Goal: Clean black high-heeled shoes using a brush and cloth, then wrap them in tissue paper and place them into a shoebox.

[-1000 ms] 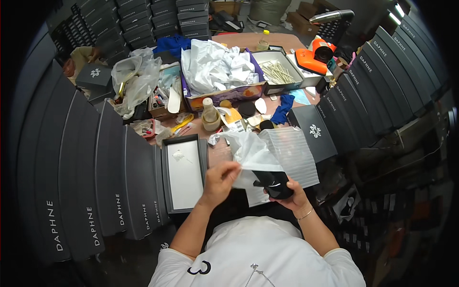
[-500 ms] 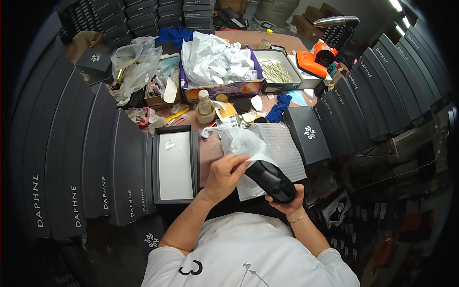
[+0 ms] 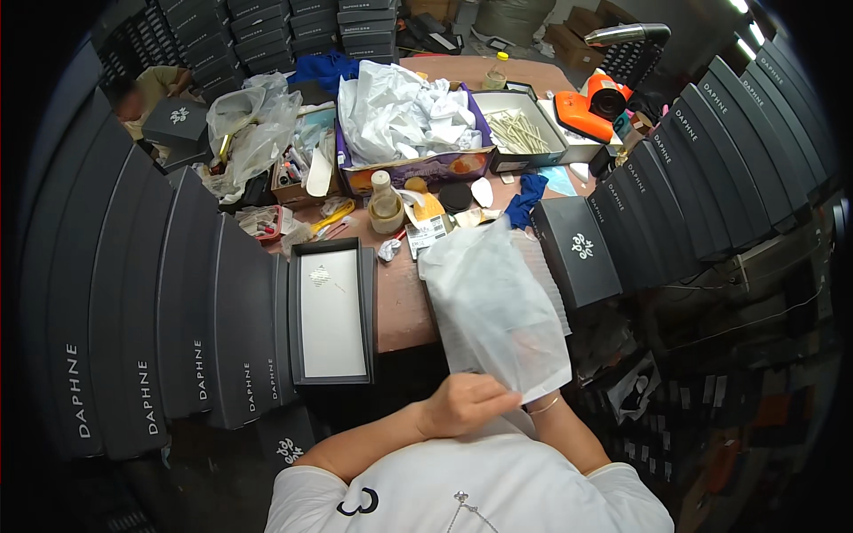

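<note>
A thin, translucent white sheet, perhaps a bag, spreads in front of me over the table's near edge. My left hand is closed at its lower edge, with the fingertips pinching the sheet near its bottom corner. My right hand is behind the sheet, and only a skin-toned patch and the wrist with a bracelet show, so its fingers are hidden. No black shoe is visible now; the sheet covers that spot. To the left stands an open grey shoebox with a pale inside, next to my left forearm.
Grey shoeboxes stand in rows on the left, and more shoeboxes on the right. A purple carton of white paper, a box of sticks, a glue jar, an orange tool and blue cloth lie farther back. A person is at far left.
The white sheet now spreads over the place where the black shoe was in my right hand. My left hand has moved down toward me, to the sheet's lower edge.
</note>
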